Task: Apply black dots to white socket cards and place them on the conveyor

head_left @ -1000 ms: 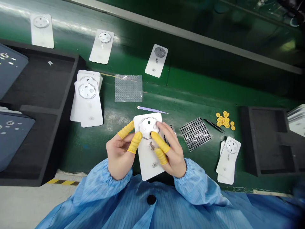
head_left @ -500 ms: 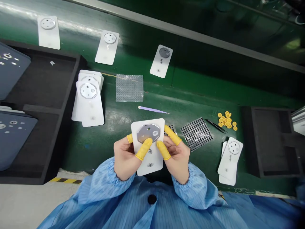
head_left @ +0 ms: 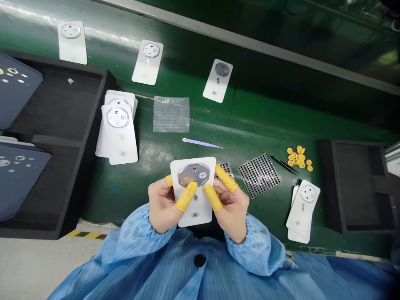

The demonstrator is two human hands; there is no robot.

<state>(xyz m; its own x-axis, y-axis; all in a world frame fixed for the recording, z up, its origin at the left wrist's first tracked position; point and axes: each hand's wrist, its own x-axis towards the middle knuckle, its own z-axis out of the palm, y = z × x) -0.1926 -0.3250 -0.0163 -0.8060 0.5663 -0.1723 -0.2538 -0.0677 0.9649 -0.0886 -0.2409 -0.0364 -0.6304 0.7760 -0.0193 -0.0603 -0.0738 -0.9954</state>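
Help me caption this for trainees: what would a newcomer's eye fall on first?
Probably the bright yellow rubbery finger covers on the left hand and right hand, which together hold a white round-cornered plate low in the middle. Next, perhaps, the cluster of small round yellow discs toward the right on the glossy green bench.

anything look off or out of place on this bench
A small white scrap lies loose in the left black tray, and the stack of white panels beside it is fanned askew rather than squared up. The held white panel shows no clear damage, and nothing looks spilled.
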